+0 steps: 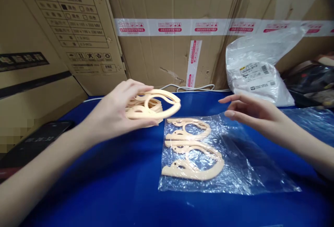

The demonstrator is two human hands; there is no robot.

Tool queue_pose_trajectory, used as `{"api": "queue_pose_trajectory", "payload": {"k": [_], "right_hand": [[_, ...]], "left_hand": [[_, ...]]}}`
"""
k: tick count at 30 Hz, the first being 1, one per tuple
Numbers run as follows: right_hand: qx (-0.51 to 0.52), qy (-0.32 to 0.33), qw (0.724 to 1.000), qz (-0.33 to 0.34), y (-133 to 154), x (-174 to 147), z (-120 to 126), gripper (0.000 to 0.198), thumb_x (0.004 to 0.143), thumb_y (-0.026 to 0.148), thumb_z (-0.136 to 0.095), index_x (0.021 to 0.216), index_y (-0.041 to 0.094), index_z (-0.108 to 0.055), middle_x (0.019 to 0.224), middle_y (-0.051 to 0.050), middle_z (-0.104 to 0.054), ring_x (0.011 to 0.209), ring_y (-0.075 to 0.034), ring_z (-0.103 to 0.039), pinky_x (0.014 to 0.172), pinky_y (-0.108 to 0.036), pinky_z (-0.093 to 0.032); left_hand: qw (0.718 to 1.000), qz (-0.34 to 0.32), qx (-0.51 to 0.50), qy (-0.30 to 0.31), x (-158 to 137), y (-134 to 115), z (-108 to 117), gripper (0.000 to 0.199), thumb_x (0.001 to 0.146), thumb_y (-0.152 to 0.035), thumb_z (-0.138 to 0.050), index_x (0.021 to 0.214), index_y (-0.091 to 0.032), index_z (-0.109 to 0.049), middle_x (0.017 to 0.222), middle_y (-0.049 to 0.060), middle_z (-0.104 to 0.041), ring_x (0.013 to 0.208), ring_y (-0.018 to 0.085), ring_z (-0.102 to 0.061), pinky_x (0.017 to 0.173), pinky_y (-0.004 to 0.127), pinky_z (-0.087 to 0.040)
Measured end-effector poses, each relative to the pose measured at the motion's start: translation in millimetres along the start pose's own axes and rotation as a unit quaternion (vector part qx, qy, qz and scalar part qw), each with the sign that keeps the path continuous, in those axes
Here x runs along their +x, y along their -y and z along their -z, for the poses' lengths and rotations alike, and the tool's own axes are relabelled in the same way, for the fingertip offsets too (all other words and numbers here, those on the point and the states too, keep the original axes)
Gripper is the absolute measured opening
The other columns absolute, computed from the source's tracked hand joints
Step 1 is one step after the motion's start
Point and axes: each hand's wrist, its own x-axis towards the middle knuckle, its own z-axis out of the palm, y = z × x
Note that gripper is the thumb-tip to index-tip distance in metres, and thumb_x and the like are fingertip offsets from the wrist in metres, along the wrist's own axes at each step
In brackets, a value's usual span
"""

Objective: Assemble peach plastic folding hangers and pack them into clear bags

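2 pale hangers (193, 175) lie flat at the left end of the clear bag (247, 164); I can't tell if they're inside. Left of the bag, the left hand (117, 108) grips 1 more hanger (171, 111), near a pile (158, 108). The right hand (250, 110), half open, holds nothing above the bag's far edge. 2 seem laid out; the rest seem left.

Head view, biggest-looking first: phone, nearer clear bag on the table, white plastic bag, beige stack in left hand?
1. Nearer clear bag
2. White plastic bag
3. Phone and beige stack: not ranked; both are partly covered.
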Motion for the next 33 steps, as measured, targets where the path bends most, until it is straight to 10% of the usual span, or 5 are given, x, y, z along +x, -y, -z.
{"api": "queue_pose_trajectory", "payload": {"k": [8,23,29,33], "right_hand": [[0.23,0.143,0.96,-0.073,30.5,-20.6,-27.5,0.021,0.087,0.035,-0.066,0.098,0.025,-0.051,0.08,0.004,-0.058,0.07,-0.008,-0.055,0.057,-0.017,-0.044],[0.226,0.127,0.961,-0.095,22.0,-13.6,-22.5,0.027,0.083,0.035,-0.07,0.088,0.022,-0.047,0.075,0.004,-0.055,0.061,-0.006,-0.05,0.05,-0.015,-0.04],[0.044,0.091,0.994,0.044,24.4,-21.7,-22.7,0.03,0.087,0.039,-0.063,0.111,0.027,-0.049,0.102,-0.003,-0.063,0.09,-0.016,-0.062,0.071,-0.025,-0.053],[-0.207,0.072,0.947,0.234,28.6,-28.5,-26.7,0.077,0.077,0.044,-0.074,0.14,0.028,-0.034,0.137,-0.01,-0.05,0.122,-0.028,-0.051,0.094,-0.039,-0.048]], "left_hand": [[0.995,-0.093,-0.029,0.008,-16.3,-78.9,-31.7,0.075,0.077,-0.059,-0.069,0.131,-0.014,-0.045,0.126,0.011,-0.056,0.116,0.024,-0.052,0.102,0.035,-0.039],[0.993,-0.093,-0.017,0.074,-16.4,-60.4,-39.9,0.082,0.085,-0.061,-0.057,0.144,-0.012,-0.029,0.138,0.013,-0.045,0.128,0.026,-0.04,0.111,0.038,-0.027],[0.995,-0.074,-0.03,0.052,-18.8,-66.7,-38.9,0.078,0.084,-0.058,-0.061,0.141,-0.013,-0.034,0.129,0.011,-0.05,0.119,0.025,-0.047,0.104,0.036,-0.035],[0.996,-0.06,-0.039,0.044,-20.7,-79.5,-41.9,0.076,0.082,-0.056,-0.065,0.139,-0.014,-0.036,0.129,0.01,-0.052,0.118,0.024,-0.049,0.101,0.035,-0.038]]}}
